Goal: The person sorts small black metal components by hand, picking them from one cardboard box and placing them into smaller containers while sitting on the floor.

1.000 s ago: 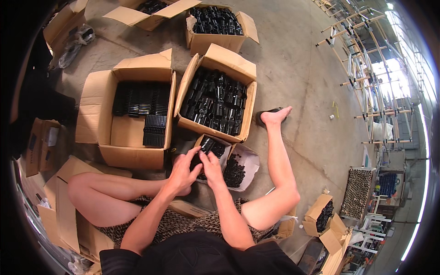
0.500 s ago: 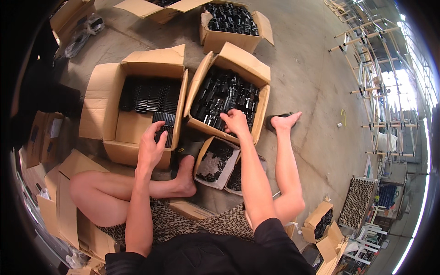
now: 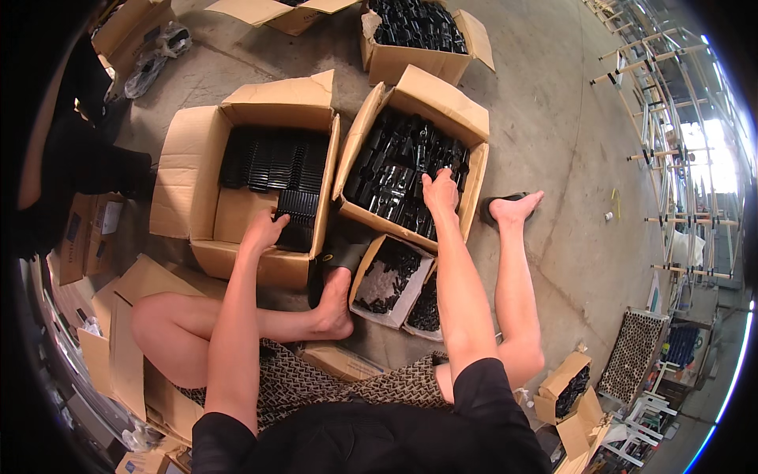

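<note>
My left hand (image 3: 263, 231) is inside the left cardboard box (image 3: 212, 254), its fingers bent and drawn together by the near end of a row of black plastic parts (image 3: 298, 207). What lies between those fingertips is hidden. The parts in this box stand in neat, tight rows along its far and right sides. Over the right cardboard box (image 3: 395, 227), my right hand (image 3: 442, 193) has thumb and fingers curled around a black plastic part in a jumbled pile of glossy black parts (image 3: 388, 188). That part is mostly covered by the hand.
Two small boxes of little black pieces (image 3: 380, 304) sit between my legs, against the right box. Another full carton (image 3: 414, 59) stands farther back. Loose cardboard (image 3: 126, 332) lies at my left, and a small open carton (image 3: 564, 387) at my right. Metal frames (image 3: 671, 150) stand far right.
My left hand has lowered toward the near end of the row and its fingers have closed. The right hand has shifted a little within the pile. The whole view has slid slightly rightward.
</note>
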{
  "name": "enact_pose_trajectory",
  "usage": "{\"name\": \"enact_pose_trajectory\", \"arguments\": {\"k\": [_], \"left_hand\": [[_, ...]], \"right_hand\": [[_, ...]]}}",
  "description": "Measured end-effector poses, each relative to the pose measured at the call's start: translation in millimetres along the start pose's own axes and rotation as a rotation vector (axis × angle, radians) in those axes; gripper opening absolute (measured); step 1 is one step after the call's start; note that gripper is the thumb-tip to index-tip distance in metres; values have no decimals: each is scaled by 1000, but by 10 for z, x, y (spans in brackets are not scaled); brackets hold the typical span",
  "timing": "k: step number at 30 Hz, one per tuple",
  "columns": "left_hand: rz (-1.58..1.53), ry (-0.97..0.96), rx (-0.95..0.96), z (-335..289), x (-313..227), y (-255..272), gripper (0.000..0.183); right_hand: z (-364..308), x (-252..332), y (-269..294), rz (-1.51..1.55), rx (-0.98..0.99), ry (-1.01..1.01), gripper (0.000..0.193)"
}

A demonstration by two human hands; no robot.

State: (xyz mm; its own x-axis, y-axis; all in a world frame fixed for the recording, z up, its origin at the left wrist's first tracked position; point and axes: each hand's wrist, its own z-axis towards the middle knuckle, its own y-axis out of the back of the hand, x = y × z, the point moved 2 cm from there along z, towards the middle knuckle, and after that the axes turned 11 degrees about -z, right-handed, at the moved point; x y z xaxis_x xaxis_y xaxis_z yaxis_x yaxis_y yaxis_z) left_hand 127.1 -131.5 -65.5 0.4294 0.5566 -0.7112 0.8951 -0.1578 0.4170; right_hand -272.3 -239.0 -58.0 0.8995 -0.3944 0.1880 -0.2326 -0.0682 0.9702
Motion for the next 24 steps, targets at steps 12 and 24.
{"name": "enact_pose_trajectory", "arguments": {"k": [12, 24], "left_hand": [[-319, 101, 35, 396, 510, 93, 26], [-162, -24, 27, 358, 338, 169, 22]], "right_hand": [[207, 173, 88, -3, 54, 1, 52], [-36, -285, 122, 262, 226, -41, 42]]}}
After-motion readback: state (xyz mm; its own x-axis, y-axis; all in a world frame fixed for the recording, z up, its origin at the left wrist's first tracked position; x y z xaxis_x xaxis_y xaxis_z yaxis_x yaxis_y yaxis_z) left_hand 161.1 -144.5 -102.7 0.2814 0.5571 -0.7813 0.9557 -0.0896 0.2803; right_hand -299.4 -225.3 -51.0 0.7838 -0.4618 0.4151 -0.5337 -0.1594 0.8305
